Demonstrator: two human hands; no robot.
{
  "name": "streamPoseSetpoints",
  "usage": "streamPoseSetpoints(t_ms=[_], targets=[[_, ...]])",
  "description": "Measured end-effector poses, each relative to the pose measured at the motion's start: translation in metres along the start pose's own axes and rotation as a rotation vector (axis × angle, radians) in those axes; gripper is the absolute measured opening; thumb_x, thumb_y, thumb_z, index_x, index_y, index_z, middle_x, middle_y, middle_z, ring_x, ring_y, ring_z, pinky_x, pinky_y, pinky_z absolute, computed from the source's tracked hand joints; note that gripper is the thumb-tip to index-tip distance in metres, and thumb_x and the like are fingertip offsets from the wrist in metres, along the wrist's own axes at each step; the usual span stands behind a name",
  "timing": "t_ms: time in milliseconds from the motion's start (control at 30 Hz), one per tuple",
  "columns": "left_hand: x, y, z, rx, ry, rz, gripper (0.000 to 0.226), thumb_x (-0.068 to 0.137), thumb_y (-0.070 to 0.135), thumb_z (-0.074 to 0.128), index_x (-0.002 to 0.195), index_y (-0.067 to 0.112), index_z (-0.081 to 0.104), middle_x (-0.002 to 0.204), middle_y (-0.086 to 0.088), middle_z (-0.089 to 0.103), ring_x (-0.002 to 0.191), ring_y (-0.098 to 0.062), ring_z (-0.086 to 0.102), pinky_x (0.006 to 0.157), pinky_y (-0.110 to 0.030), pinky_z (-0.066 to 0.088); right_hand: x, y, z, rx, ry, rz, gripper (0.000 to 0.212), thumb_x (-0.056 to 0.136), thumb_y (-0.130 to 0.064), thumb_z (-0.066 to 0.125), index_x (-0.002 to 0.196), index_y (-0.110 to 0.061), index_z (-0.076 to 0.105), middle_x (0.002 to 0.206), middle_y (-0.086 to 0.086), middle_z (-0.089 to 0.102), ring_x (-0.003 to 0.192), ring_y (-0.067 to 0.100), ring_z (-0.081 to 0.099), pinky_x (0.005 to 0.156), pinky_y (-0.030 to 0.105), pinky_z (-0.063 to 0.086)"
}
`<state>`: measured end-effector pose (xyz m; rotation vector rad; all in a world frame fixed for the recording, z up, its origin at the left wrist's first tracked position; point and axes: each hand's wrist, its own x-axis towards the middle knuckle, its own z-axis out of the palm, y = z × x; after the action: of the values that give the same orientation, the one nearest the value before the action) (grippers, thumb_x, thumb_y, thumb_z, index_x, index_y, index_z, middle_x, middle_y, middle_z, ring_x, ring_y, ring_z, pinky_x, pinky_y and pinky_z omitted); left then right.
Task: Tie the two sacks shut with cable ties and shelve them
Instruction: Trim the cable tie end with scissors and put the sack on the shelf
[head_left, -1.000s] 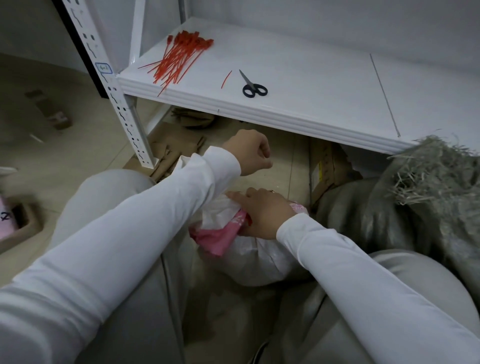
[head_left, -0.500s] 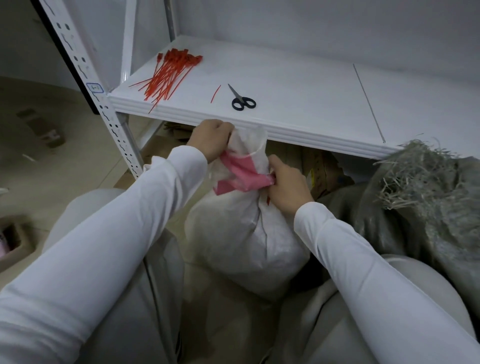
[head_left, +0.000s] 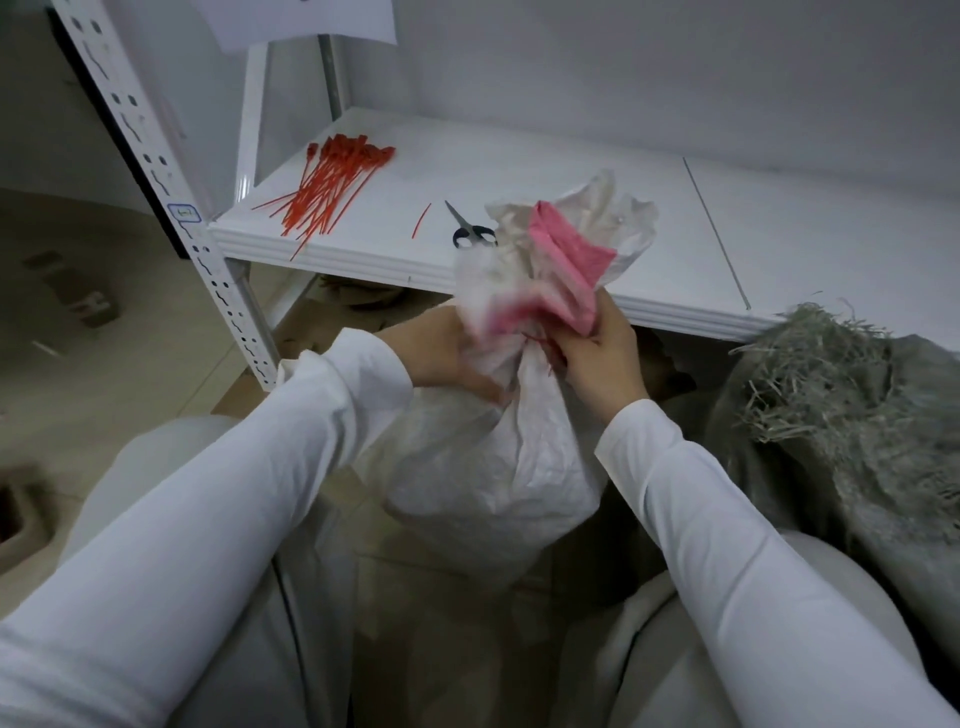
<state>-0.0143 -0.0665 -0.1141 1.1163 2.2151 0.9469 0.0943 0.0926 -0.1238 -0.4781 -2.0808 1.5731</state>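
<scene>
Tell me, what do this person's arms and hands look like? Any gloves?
The left sleeve and right sleeve are long, plain white, lightly creased fabric ending at the wrists. The left hand and right hand are bare: no gloves, rings or watch show.

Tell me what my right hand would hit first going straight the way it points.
The neck of the white sack, which the right hand grips; beyond, probably the shelf edge.
</scene>
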Motion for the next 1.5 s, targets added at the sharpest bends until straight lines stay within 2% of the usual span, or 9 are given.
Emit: streamPoseSetpoints(t_ms=[100, 200, 367, 600, 800, 1033, 1133, 1300, 1500], targets=[[-0.001, -0.009, 0.008, 0.382, 0.067, 0.015, 0.112, 0.041, 0.057, 0.087, 0.138, 0.029, 0.04, 0.137, 0.004, 0.051, 0.125, -0.017, 0.048, 0.106, -0.032, 0.039, 0.0, -0.006, 0.005, 0.016, -0.043, -0.027, 0.034, 0.078, -0.04, 0.071, 0.104, -0.019, 0.064, 0.095, 0.005, 0.072, 0.09, 0.025, 0.068, 0.09, 0.05, 0.053], [-0.002, 0.001, 0.02, 0.509, 0.168, 0.011, 0.095, 0.051, 0.058, 0.083, 0.132, 0.027, 0.045, 0.131, 0.001, 0.056, 0.12, -0.024, 0.052, 0.098, -0.033, 0.043, 0.001, -0.015, 0.007, -0.024, -0.06, -0.057, 0.042, 0.072, -0.05, 0.069, 0.097, -0.018, 0.064, 0.089, 0.007, 0.071, 0.085, 0.028, 0.067, 0.084, 0.051, 0.054], [-0.007, 0.028, 0.018, 0.52, 0.397, 0.113, 0.068, 0.067, 0.047, 0.079, 0.124, 0.018, 0.055, 0.123, -0.003, 0.061, 0.114, -0.026, 0.055, 0.091, -0.033, 0.042, 0.005, -0.045, 0.002, -0.084, -0.015, -0.124, 0.028, 0.076, -0.046, 0.069, 0.091, -0.024, 0.063, 0.081, 0.003, 0.068, 0.067, 0.02, 0.062, 0.074, 0.05, 0.055], [-0.014, 0.081, 0.004, 0.334, 0.663, 0.239, 0.047, 0.069, 0.028, 0.08, 0.108, 0.008, 0.066, 0.104, -0.011, 0.069, 0.096, -0.029, 0.062, 0.074, -0.021, 0.035, 0.004, -0.086, -0.021, 0.021, 0.08, -0.22, 0.021, 0.081, -0.028, 0.069, 0.101, -0.022, 0.065, 0.087, -0.003, 0.07, 0.077, 0.013, 0.065, 0.078, 0.042, 0.055], [-0.009, 0.144, -0.017, 0.293, 0.744, 0.267, 0.042, 0.067, 0.045, 0.069, 0.094, 0.013, 0.066, 0.094, -0.006, 0.068, 0.089, -0.029, 0.061, 0.071, -0.04, 0.05, -0.001, -0.142, -0.056, 0.123, 0.21, -0.357, 0.03, 0.075, -0.041, 0.07, 0.101, -0.026, 0.066, 0.092, -0.003, 0.073, 0.087, 0.02, 0.069, 0.084, 0.053, 0.053], [0.013, 0.221, -0.042, 0.42, 0.816, 0.524, 0.034, 0.075, 0.035, 0.065, 0.101, 0.014, 0.068, 0.101, -0.013, 0.068, 0.096, -0.035, 0.061, 0.075, -0.045, 0.052, -0.018, -0.183, -0.117, 0.303, 0.311, -0.539, 0.044, 0.094, -0.009, 0.059, 0.136, -0.01, 0.05, 0.124, 0.009, 0.063, 0.113, 0.01, 0.062, 0.1, 0.033, 0.049], [0.037, 0.243, -0.057, 0.4, 0.893, 0.446, 0.029, 0.077, 0.032, 0.067, 0.097, 0.01, 0.068, 0.097, -0.015, 0.068, 0.091, -0.037, 0.06, 0.078, -0.043, 0.049, -0.027, -0.179, -0.127, 0.104, 0.375, -0.516, 0.057, 0.088, -0.02, 0.069, 0.14, -0.025, 0.046, 0.135, -0.005, 0.055, 0.125, 0.002, 0.05, 0.106, 0.026, 0.043], [0.085, 0.272, -0.069, 0.384, 1.083, 0.306, 0.025, 0.084, 0.03, 0.062, 0.098, 0.01, 0.064, 0.099, -0.013, 0.066, 0.095, -0.033, 0.057, 0.079, -0.032, 0.036, -0.013, -0.16, -0.134, -0.524, 0.51, -0.543, 0.085, 0.073, -0.047, 0.073, 0.147, -0.031, 0.033, 0.157, -0.002, 0.028, 0.147, 0.02, 0.019, 0.12, 0.04, 0.018], [0.122, 0.278, -0.057, 0.365, 1.002, -0.027, 0.035, 0.09, 0.027, 0.056, 0.121, 0.011, 0.052, 0.124, -0.012, 0.054, 0.12, -0.032, 0.046, 0.091, -0.034, 0.039, 0.003, -0.125, -0.143, -0.507, 0.17, -0.122, 0.105, 0.068, -0.048, 0.081, 0.151, -0.036, 0.017, 0.161, -0.002, 0.008, 0.147, 0.025, 0.016, 0.117, 0.044, 0.024]])
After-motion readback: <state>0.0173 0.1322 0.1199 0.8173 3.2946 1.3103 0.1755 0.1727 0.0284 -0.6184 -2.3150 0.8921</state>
